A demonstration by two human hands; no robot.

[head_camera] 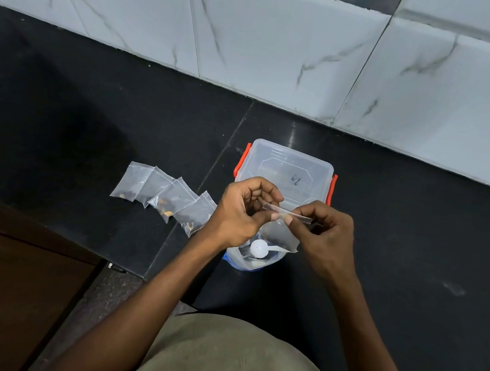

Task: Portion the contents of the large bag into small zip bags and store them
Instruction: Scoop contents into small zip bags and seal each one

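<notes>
A small clear zip bag (282, 231) hangs between both hands above the large bag. My left hand (242, 212) pinches the left end of its zip strip. My right hand (324, 234) pinches the right end of the strip. Below them the large clear bag (245, 259) stands open on the black counter, with a white scoop (259, 248) resting in its mouth. Dark contents show at the bottom of the small bag. Several filled small zip bags (165, 196) lie in an overlapping row to the left of my hands.
A clear plastic box (288, 168) with a lid and orange side latches stands just behind my hands. The black counter (414, 233) meets a white marble-tiled wall (282, 53) at the back. The counter's front edge drops to a brown surface (10, 281) at lower left.
</notes>
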